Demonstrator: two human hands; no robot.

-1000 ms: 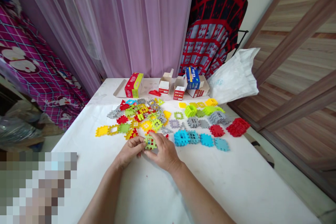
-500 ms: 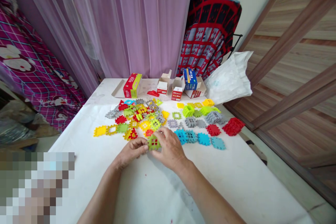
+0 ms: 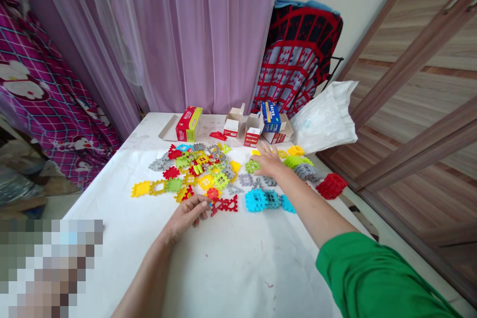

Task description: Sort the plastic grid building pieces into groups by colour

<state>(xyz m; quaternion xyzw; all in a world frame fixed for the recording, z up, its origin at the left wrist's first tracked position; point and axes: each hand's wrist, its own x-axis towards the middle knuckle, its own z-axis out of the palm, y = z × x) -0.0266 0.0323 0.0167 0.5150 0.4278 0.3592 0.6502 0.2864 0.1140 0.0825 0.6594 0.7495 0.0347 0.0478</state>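
**A:** Where were the hands at that moment?

**B:** Well apart. The left hand [image 3: 185, 216] lay low on the white table [image 3: 231, 268], fingers loosely spread and gripping nothing, its fingertips touching the red lattice piece [image 3: 224, 204] just beside it. That looked like steadying, so the piece stayed flat.

**A:** And the other?

**B:** The right hand [image 3: 267, 160] was stretched far across, palm down and fingers open, over the green tiles [image 3: 294, 161] near the small cardboard boxes [image 3: 257, 129]. I could not tell whether it pinched anything underneath; nothing showed held. The green sleeve [image 3: 368, 278] filled the near corner because of that long reach.

**A:** How were the pieces laid out?

**B:** Partly by colour, it seemed: blue tiles [image 3: 266, 200] in a row under the forearm, a red stack [image 3: 331, 186] at the right edge, grey tiles [image 3: 307, 172] between. The mixed heap [image 3: 197, 166] sat to the left, with a yellow and green chain [image 3: 156, 188] joined edge to edge.

**A:** Anything else?

**B:** A red and green box [image 3: 189, 124] near the purple curtain [image 3: 179, 35], and a white bag [image 3: 326, 117] overhanging the far right corner.
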